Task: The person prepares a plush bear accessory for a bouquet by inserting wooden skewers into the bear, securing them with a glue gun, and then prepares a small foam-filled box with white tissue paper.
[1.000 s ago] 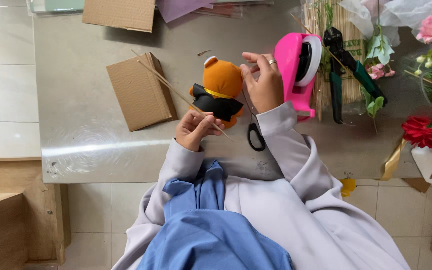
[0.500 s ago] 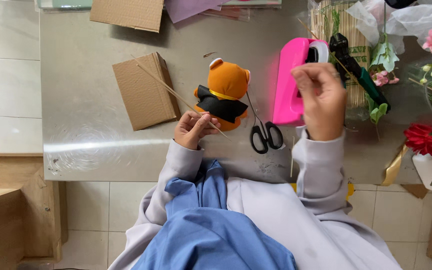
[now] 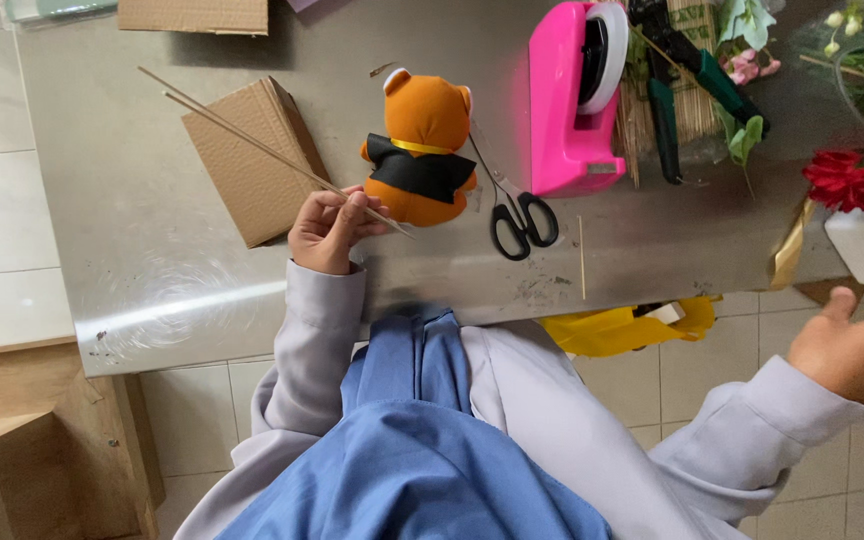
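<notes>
Your left hand pinches a pair of thin wooden sticks near their lower end, thumb and fingers closed on them at the counter's near edge. The sticks' long axis runs diagonally: from the hand up and away to the far left, crossing over the brown cardboard piece, with short tips passing just beyond the hand toward the orange plush bear. The bear lies on its back just beside the hand, to its right, head pointing away from you; the stick tips appear to touch or nearly touch its lower body.

Your right hand is off the counter, low and far to the right, open and holding nothing. It is well apart from the bear. The left hand is plainly the nearer one.

Black-handled scissors lie just right of the bear, a pink tape dispenser beyond them.
</notes>
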